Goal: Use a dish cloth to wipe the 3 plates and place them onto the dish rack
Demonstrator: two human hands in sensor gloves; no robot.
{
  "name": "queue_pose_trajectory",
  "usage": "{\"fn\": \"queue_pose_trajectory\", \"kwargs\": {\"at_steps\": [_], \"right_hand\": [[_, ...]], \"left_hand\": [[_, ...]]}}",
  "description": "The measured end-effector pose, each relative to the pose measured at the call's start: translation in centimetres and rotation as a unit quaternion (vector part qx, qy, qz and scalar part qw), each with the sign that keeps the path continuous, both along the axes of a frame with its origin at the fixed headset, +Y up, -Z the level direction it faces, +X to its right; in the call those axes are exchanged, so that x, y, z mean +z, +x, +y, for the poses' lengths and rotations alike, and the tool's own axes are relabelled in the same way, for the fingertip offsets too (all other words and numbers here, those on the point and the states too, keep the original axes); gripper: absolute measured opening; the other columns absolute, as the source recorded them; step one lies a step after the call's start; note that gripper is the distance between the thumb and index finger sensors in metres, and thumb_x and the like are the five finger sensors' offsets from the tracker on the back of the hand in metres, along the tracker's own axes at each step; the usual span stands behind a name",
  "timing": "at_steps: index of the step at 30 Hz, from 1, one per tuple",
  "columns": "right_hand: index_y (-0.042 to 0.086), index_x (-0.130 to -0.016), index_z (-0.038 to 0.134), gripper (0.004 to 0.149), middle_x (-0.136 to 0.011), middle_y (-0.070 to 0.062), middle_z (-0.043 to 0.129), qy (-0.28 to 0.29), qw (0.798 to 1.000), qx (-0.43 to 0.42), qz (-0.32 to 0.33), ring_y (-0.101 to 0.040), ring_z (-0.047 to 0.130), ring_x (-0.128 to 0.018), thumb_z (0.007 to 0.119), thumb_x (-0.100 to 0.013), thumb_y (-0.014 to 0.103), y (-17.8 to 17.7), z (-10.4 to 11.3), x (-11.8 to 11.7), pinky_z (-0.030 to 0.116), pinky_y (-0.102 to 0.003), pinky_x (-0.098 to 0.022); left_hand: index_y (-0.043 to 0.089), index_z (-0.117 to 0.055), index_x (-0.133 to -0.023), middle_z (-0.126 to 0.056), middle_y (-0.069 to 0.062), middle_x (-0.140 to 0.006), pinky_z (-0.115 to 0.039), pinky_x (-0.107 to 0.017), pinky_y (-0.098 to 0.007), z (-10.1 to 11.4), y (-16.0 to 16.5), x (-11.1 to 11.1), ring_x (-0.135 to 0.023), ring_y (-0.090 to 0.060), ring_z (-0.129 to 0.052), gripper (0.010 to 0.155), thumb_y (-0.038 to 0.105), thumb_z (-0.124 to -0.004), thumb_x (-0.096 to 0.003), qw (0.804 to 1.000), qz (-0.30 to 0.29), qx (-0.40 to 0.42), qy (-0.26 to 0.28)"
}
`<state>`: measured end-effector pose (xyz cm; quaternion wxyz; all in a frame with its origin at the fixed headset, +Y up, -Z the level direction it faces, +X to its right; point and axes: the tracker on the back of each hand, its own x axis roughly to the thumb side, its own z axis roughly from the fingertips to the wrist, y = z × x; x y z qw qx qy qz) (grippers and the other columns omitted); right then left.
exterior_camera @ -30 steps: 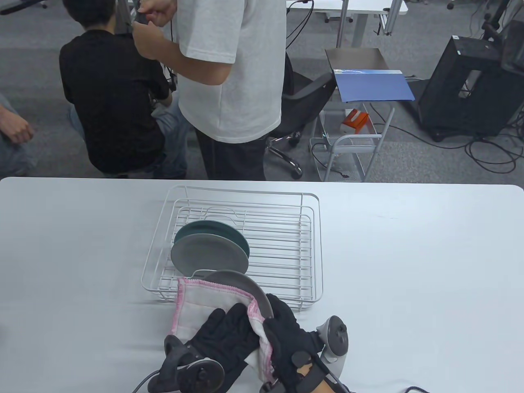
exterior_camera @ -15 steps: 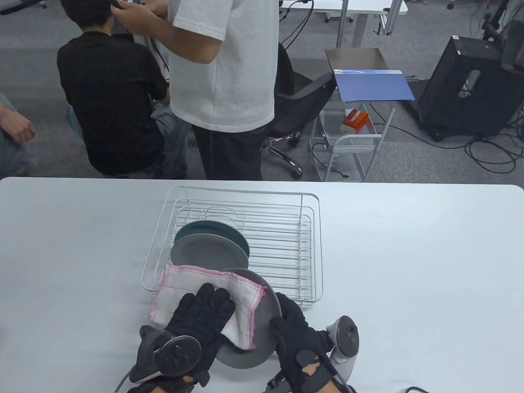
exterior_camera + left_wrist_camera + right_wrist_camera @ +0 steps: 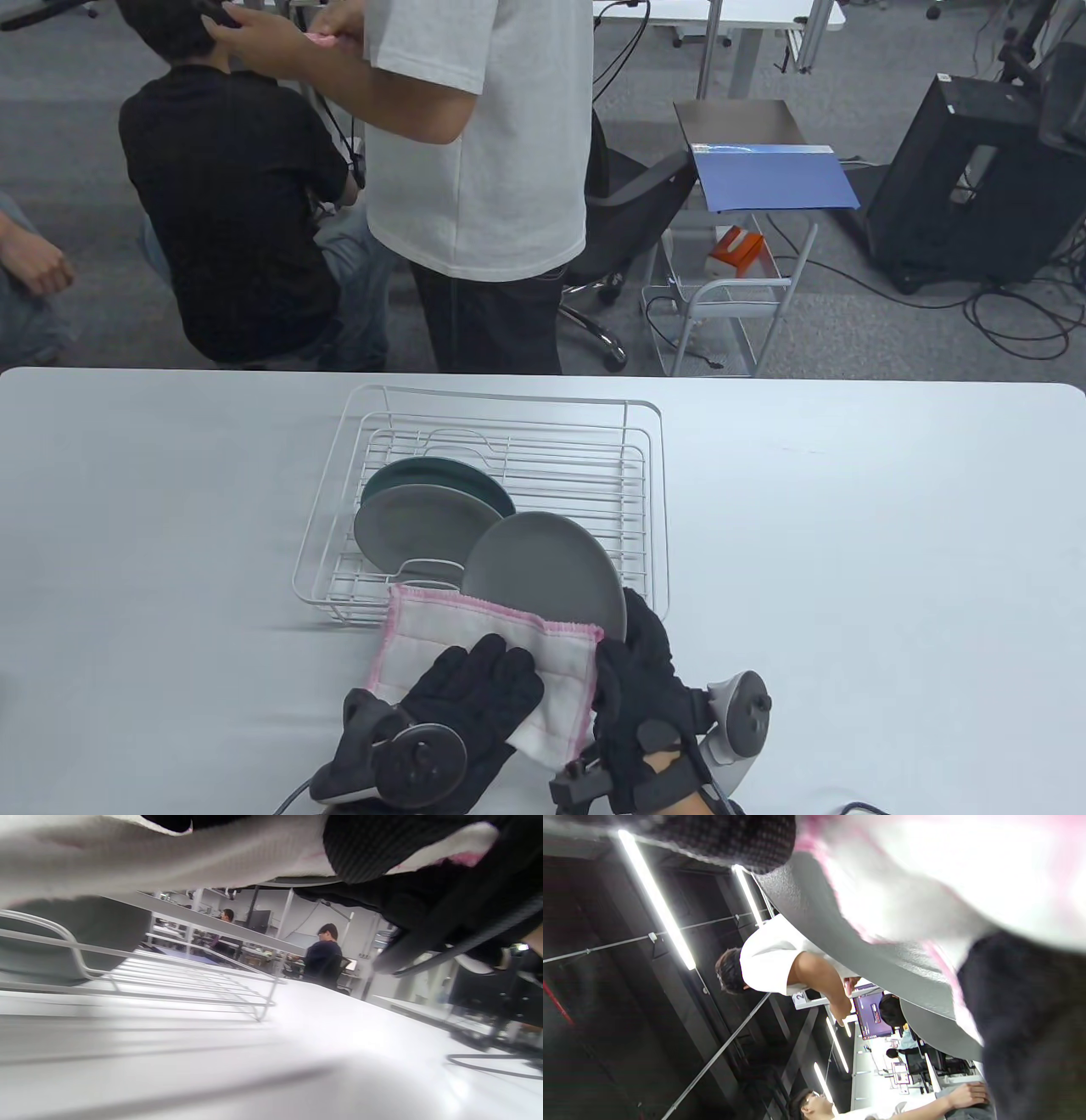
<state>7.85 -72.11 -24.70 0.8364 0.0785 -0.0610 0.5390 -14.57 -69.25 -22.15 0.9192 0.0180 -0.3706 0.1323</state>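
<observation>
Third grey plate (image 3: 543,569) was tilted up over rack (image 3: 475,399) front edge, right hand (image 3: 636,688) gripping its rim; left hand (image 3: 475,705) pressed cloth (image 3: 492,645) on lower face, fingers fairly straight. Best wipe fully, then slot behind two racked plates (image 3: 424,509)

A white table (image 3: 848,552) is carrying the work, its surface plain and pale. A white wire dish rack (image 3: 657,509) is sitting directly on it, near the middle and toward the near side. A black cable (image 3: 857,808) is lying on the tabletop at the near edge, right of centre. In the left wrist view the rack's wire rim (image 3: 178,999) is resting flat on the same white surface (image 3: 331,1035).
</observation>
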Motion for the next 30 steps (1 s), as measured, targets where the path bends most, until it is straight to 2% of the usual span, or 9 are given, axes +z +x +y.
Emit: {"fn": "queue_pose_trajectory", "kwargs": {"at_steps": [3,11,19,25,30], "right_hand": [[0.005,-0.098,0.040,0.061,-0.094,-0.031,0.044,0.010,0.999,0.018,0.030,-0.056,0.055,-0.081,0.071,-0.049,0.024,-1.2,-0.1,0.2,0.056,-0.068,-0.055],[0.004,-0.099,0.040,0.062,-0.095,-0.031,0.046,0.008,0.995,0.051,0.080,-0.057,0.056,-0.080,0.069,-0.049,0.026,-2.7,-0.5,0.3,0.056,-0.069,-0.054],[0.002,-0.098,0.043,0.061,-0.092,-0.033,0.052,-0.017,0.989,0.084,0.121,-0.057,0.066,-0.076,0.071,-0.049,0.026,-3.1,-0.5,0.5,0.064,-0.068,-0.051],[0.001,-0.097,0.044,0.061,-0.091,-0.034,0.054,-0.017,0.992,0.071,0.105,-0.057,0.070,-0.074,0.073,-0.048,0.025,-2.7,-0.1,0.6,0.068,-0.068,-0.048],[0.001,-0.096,0.043,0.061,-0.091,-0.034,0.054,-0.006,0.998,0.038,0.053,-0.057,0.070,-0.073,0.073,-0.048,0.024,-1.1,0.6,0.5,0.069,-0.067,-0.048]], "left_hand": [[0.036,-0.052,-0.107,-0.046,0.003,-0.119,-0.040,-0.080,-0.053,0.2,0.4,0.6,-0.115,-0.029,-0.045,0.055,0.043,-0.070,-0.0552,1.000,-0.005,-0.011,0.024],[0.041,-0.051,-0.104,-0.039,0.009,-0.119,-0.036,-0.081,-0.053,0.6,-0.2,0.5,-0.116,-0.025,-0.038,0.053,0.043,-0.071,-0.0552,0.998,0.016,0.004,0.055],[0.038,-0.050,-0.106,-0.042,0.004,-0.119,-0.039,-0.079,-0.054,1.2,-1.9,-0.7,-0.114,-0.030,-0.044,0.054,0.044,-0.069,-0.0555,0.990,0.103,0.029,0.090],[0.036,-0.054,-0.106,-0.047,0.003,-0.119,-0.039,-0.078,-0.055,1.4,-3.4,-1.6,-0.114,-0.029,-0.044,0.054,0.043,-0.070,-0.0551,0.986,0.138,0.037,0.089],[0.033,-0.059,-0.106,-0.054,-0.001,-0.118,-0.040,-0.077,-0.055,1.4,-3.7,-1.8,-0.113,-0.029,-0.045,0.053,0.042,-0.071,-0.0548,0.987,0.140,0.035,0.076]]}}
